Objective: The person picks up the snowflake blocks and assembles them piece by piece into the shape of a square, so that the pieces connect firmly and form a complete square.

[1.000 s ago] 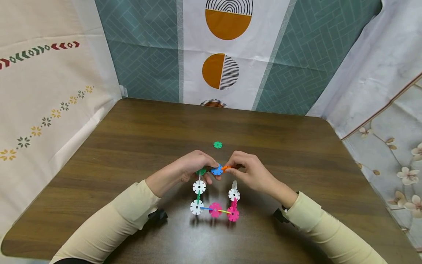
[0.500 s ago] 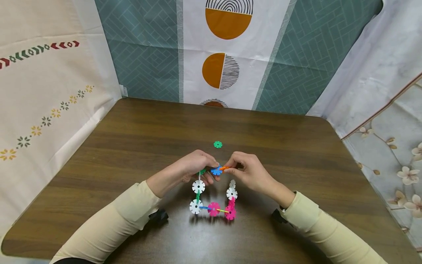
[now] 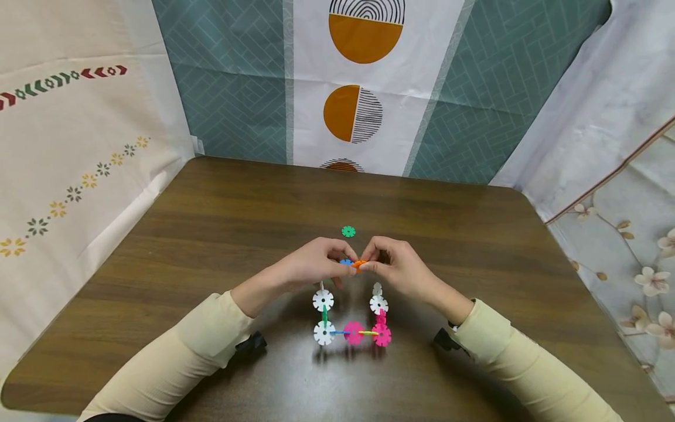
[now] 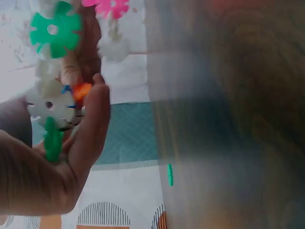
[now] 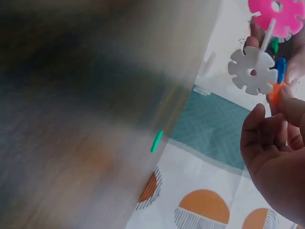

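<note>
An orange notched snowflake disc (image 3: 360, 265) sits between the hands in the head view, joined to or touching a blue disc (image 3: 345, 262). The left hand (image 3: 315, 262) pinches the orange disc near the blue one with thumb and forefinger. From the other side, the right hand (image 3: 399, 266) pinches the orange disc. A linked chain of discs hangs below in a U shape: a white disc (image 3: 323, 300) on the left, a pink disc (image 3: 354, 333) at the bottom, another white disc (image 3: 378, 304) on the right. Fingers partly hide the upper left links, including a green disc (image 4: 56, 29).
One loose green disc (image 3: 348, 231) lies flat on the brown wooden table (image 3: 253, 205) beyond the hands. Patterned cloths (image 3: 353, 117) hang behind the table and at both sides.
The left thumb and forefinger have shifted from the blue disc to the orange one. The blue disc now shows behind the fingers. The hanging chain has swung slightly right.
</note>
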A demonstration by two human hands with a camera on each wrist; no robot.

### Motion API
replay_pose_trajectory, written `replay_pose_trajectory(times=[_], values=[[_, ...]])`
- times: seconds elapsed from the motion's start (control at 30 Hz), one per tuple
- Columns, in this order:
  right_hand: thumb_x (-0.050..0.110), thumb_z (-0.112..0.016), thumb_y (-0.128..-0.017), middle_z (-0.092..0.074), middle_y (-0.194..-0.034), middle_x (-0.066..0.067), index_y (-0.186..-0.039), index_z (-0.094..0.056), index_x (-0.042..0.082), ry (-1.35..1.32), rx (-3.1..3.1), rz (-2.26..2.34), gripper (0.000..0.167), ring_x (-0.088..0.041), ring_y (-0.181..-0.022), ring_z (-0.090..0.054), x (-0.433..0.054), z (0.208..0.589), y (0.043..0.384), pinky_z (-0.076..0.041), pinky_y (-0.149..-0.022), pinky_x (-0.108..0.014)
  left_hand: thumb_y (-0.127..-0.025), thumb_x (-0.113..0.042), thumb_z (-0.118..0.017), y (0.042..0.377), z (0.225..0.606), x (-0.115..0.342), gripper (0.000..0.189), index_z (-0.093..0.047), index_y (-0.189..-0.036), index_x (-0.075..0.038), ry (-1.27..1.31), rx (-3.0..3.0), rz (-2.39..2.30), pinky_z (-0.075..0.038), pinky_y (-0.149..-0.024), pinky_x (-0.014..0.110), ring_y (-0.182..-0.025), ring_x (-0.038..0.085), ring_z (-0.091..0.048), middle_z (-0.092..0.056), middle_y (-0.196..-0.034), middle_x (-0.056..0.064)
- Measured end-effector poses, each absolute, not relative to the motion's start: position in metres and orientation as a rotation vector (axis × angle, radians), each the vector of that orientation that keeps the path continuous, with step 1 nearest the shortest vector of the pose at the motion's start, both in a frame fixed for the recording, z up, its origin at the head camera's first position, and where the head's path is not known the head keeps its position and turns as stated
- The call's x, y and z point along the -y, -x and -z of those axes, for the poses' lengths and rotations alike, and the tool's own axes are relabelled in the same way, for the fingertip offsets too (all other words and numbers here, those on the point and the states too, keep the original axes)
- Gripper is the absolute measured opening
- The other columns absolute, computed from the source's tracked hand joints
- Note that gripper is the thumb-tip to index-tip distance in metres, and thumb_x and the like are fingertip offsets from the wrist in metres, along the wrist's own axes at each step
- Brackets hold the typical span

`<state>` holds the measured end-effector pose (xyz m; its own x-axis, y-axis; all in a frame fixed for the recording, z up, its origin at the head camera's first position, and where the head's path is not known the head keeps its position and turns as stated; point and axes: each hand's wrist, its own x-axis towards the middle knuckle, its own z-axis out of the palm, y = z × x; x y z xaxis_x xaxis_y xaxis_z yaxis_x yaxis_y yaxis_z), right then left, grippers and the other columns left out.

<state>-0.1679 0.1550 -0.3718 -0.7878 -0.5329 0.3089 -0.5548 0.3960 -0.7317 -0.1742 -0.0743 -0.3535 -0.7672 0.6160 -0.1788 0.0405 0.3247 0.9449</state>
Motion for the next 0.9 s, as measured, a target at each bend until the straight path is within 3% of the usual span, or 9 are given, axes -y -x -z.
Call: replay_pose_trajectory(times=[0.17, 0.33, 0.53, 0.63, 0.77, 0.9], values=[[0.013, -0.077, -0.09, -0.066, -0.081, -0.002, -0.089, -0.068, 0.015, -1.002, 2.698, -1.417, 0.009, -0.022, -0.069, -0.058, -0.154, 0.368, 0.175, -0.048, -0.063, -0.029, -0.094, -0.015, -0.072, 0.171, 0.354, 0.074, 0.009, -0.074, -0.101, -0.01, -0.559, -2.185, -1.481, -0.058, -0.057, 0.04, -0.081, 0.041, -0.069, -0.074, -0.097, 0.011], [0.021, -0.07, -0.097, -0.07, -0.091, -0.008, -0.097, -0.07, 0.013, -1.009, 2.844, -1.289, 0.008, -0.03, -0.08, -0.062, -0.157, 0.364, 0.197, -0.051, -0.072, -0.036, -0.094, -0.014, -0.072, 0.171, 0.356, 0.079, 0.008, -0.075, -0.101, -0.01, -0.501, -2.245, -1.494, -0.056, -0.053, 0.035, -0.075, 0.039, -0.069, -0.074, -0.1, 0.013], [0.005, -0.063, -0.1, -0.066, -0.105, -0.01, -0.108, -0.071, 0.001, -1.053, 2.904, -0.675, 0.012, -0.029, -0.098, -0.06, -0.155, 0.378, 0.23, -0.052, -0.087, -0.043, -0.094, -0.012, -0.072, 0.172, 0.358, 0.087, 0.008, -0.075, -0.1, -0.007, -0.434, -2.224, -1.542, -0.055, -0.053, 0.034, -0.075, 0.043, -0.068, -0.074, -0.097, 0.012], [-0.002, -0.06, -0.097, -0.063, -0.124, -0.013, -0.116, -0.069, 0.0, -1.074, 2.906, -0.395, 0.021, -0.034, -0.117, -0.056, -0.151, 0.389, 0.238, -0.048, -0.101, -0.046, -0.093, -0.011, -0.072, 0.172, 0.36, 0.089, 0.009, -0.074, -0.1, -0.006, -0.439, -2.204, -1.561, -0.055, -0.052, 0.034, -0.076, 0.045, -0.068, -0.074, -0.096, 0.013], [-0.005, -0.057, -0.096, -0.052, -0.148, -0.013, -0.135, -0.062, 0.002, -1.055, 2.96, -0.198, 0.04, -0.038, -0.136, -0.045, -0.144, 0.397, 0.243, -0.048, -0.101, -0.052, -0.094, -0.01, -0.071, 0.174, 0.361, 0.091, 0.009, -0.074, -0.101, -0.005, -0.454, -2.19, -1.572, -0.055, -0.052, 0.034, -0.076, 0.045, -0.068, -0.073, -0.098, 0.017], [-0.008, -0.055, -0.095, -0.047, -0.153, -0.011, -0.145, -0.054, 0.003, -1.053, 3.047, -0.122, 0.051, -0.039, -0.141, -0.039, -0.141, 0.398, 0.243, -0.047, -0.102, -0.055, -0.094, -0.011, -0.071, 0.174, 0.36, 0.091, 0.011, -0.074, -0.102, -0.005, -0.461, -2.169, -1.578, -0.057, -0.055, 0.036, -0.078, 0.046, -0.068, -0.073, -0.101, 0.018]])
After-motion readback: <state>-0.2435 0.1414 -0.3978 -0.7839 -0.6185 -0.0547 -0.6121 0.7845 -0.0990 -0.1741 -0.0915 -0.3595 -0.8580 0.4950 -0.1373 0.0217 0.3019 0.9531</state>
